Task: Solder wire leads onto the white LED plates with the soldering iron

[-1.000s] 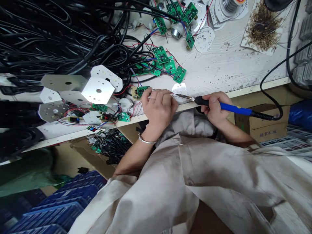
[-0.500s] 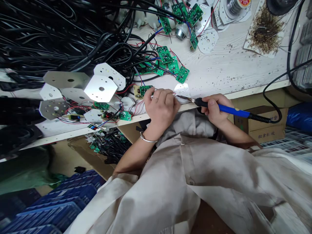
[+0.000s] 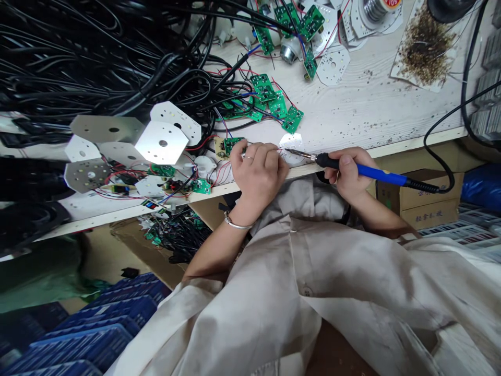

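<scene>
My right hand is closed around the blue handle of a soldering iron. The iron's tip points left, over a white LED plate at the bench's front edge. My left hand is curled, knuckles up, just left of that plate. A thin red wire shows at its fingertips; most of what the fingers hold is hidden. Against the left hand's outer side lies a green circuit board with a yellowish component block.
Black cables cover the bench's left side. Green boards lie beyond my hands, and bare metal plates are stacked to the left. A solder spool stands at the back right. The iron's cord loops down at the right.
The soldering iron has shifted slightly right with my right hand, and its tip is a little farther from my left fingers. My left hand stays in place.
</scene>
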A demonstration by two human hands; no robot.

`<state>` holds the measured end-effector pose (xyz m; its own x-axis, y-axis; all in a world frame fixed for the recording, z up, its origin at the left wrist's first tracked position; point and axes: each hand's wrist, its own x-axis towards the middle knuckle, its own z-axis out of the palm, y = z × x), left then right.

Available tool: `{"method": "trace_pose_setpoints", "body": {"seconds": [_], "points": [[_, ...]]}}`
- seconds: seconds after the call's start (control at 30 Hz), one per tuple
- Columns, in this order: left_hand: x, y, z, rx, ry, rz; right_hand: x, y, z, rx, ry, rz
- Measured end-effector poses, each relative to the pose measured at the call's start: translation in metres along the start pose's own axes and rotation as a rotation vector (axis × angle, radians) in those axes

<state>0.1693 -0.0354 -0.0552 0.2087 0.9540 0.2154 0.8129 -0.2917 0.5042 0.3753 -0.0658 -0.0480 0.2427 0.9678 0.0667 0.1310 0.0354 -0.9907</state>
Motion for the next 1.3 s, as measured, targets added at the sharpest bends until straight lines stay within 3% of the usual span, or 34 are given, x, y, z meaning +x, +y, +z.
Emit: {"method": "trace_pose_setpoints", "body": {"seconds": [0.13,0.33,0.67,1.1,1.3], "points": [[0.000,-0.001,-0.005,0.032,0.029,0.052,0.002,-0.001,0.002,0.004,0.030,0.006],[0.002,-0.002,-0.012,-0.007,-0.044,0.014,0.004,-0.003,0.001,-0.010,0.008,0.025],[0.002,-0.002,-0.009,0.005,-0.033,0.008,0.004,0.001,0.000,-0.001,-0.060,-0.026],[0.002,-0.001,-0.006,0.061,0.021,0.032,0.006,0.000,-0.002,-0.066,-0.131,0.042],[0.002,-0.001,-0.007,0.064,0.022,0.037,0.008,-0.002,0.000,0.009,-0.053,0.030]]}}
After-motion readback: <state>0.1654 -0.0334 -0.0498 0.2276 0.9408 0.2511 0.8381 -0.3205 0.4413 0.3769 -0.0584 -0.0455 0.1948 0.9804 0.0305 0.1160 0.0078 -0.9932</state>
